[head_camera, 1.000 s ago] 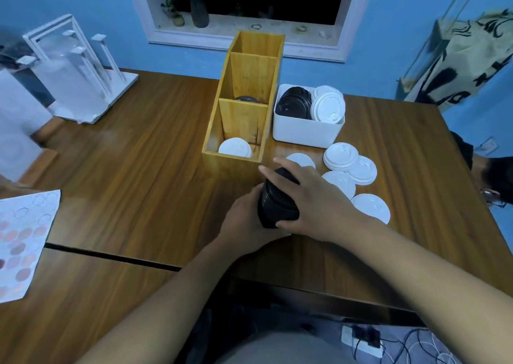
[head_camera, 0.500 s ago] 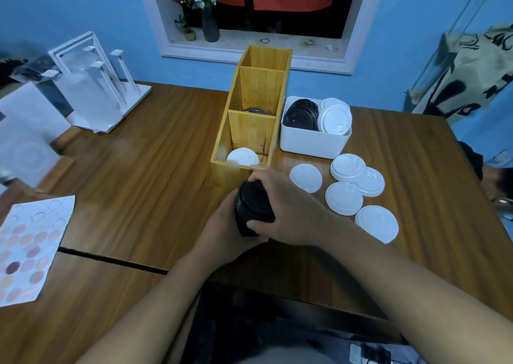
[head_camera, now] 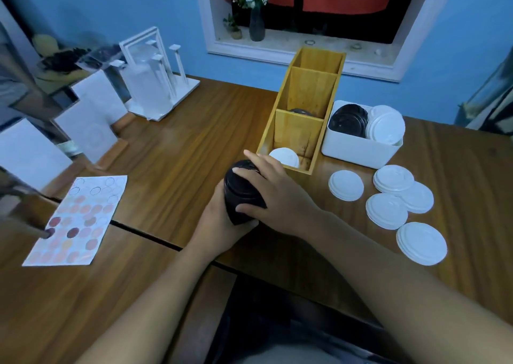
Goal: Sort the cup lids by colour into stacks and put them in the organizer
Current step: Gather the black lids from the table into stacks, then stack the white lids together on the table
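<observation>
Both hands hold a stack of black lids (head_camera: 240, 194) just in front of the wooden organizer (head_camera: 297, 130). My left hand (head_camera: 215, 224) cups the stack from below and the left; my right hand (head_camera: 273, 195) grips it from above and the right. The organizer's near compartment holds a white lid (head_camera: 286, 156), and its middle compartment shows a black lid (head_camera: 299, 111). Several white lids (head_camera: 385, 211) lie loose on the table to the right. A white bin (head_camera: 358, 149) holds more black lids (head_camera: 348, 120) and white lids (head_camera: 385, 126).
A sheet printed with coloured dots (head_camera: 76, 222) lies at the left. A white rack (head_camera: 155, 77) and white boards (head_camera: 91, 113) stand at the back left. A seam (head_camera: 144, 234) splits the wooden table (head_camera: 177, 152). A vase of flowers (head_camera: 256, 8) stands on the window sill.
The black stack, held in both hands, has risen and shifted left toward the organizer's near end. The camera has tilted up and left, showing more of the wall.
</observation>
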The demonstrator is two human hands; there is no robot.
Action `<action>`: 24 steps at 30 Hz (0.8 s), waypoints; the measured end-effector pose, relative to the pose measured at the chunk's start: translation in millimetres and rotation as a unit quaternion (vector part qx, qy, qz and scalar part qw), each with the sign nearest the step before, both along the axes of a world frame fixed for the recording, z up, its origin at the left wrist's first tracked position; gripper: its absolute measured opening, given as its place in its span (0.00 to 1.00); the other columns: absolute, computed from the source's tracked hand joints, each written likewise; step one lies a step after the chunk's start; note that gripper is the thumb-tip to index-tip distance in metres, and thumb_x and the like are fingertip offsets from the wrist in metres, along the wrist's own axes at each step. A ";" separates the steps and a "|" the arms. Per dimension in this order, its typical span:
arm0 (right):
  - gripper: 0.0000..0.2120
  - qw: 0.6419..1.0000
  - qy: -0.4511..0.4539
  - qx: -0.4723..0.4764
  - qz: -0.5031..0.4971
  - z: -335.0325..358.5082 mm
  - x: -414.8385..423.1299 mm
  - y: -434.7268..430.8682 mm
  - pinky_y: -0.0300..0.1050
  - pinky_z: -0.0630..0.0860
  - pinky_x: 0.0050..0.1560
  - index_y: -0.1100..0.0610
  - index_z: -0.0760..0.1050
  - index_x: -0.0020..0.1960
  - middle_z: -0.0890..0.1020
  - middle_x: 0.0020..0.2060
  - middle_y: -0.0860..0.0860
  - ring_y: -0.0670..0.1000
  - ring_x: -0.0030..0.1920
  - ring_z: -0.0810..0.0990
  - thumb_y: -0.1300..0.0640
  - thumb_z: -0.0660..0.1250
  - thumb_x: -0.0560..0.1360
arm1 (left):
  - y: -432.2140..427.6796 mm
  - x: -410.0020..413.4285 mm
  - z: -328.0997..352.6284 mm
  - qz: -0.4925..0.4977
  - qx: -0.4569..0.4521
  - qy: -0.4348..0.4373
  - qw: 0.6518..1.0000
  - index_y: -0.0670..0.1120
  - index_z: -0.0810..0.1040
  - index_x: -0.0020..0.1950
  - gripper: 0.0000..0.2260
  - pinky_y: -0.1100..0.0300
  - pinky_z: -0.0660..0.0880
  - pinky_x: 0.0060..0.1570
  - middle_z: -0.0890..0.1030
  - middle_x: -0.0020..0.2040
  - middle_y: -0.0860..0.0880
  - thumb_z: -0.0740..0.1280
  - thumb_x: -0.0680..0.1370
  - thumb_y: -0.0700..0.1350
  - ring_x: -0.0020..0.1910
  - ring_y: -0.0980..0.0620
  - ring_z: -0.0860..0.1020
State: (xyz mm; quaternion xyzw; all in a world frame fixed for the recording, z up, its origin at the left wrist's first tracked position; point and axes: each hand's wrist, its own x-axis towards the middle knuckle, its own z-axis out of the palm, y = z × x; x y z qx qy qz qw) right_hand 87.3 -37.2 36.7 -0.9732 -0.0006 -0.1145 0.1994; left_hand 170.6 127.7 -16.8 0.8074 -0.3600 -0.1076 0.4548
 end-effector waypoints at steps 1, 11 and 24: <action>0.33 1.000 -0.002 0.002 0.002 1.7 -1.0 -0.5 0.54 0.61 0.73 0.45 0.59 0.78 0.52 0.81 0.47 0.50 0.79 0.49 0.35 0.64 0.78 | 0.9 -2.0 1.9 -0.001 -0.004 0.006 1.000 0.67 0.57 0.75 0.46 0.73 0.71 0.61 0.70 0.69 0.66 0.83 0.69 0.49 0.67 0.69 0.71; 0.34 0.992 -0.036 0.069 -0.095 8.2 -67.7 -48.9 0.45 0.57 0.71 0.43 0.59 0.78 0.58 0.78 0.40 0.43 0.77 0.54 0.33 0.64 0.77 | 17.7 -25.1 50.7 0.067 -0.004 -0.139 0.988 0.49 0.56 0.83 0.53 0.54 0.55 0.79 0.57 0.81 0.55 0.82 0.67 0.59 0.82 0.53 0.54; 0.23 0.972 -0.037 0.086 -0.214 -33.4 -187.4 -150.6 0.42 0.66 0.69 0.42 0.70 0.71 0.71 0.71 0.38 0.40 0.70 0.67 0.36 0.60 0.78 | -166.0 -94.9 64.7 -0.094 0.108 -0.299 0.944 0.50 0.70 0.76 0.30 0.50 0.66 0.76 0.70 0.77 0.51 0.71 0.77 0.60 0.76 0.51 0.65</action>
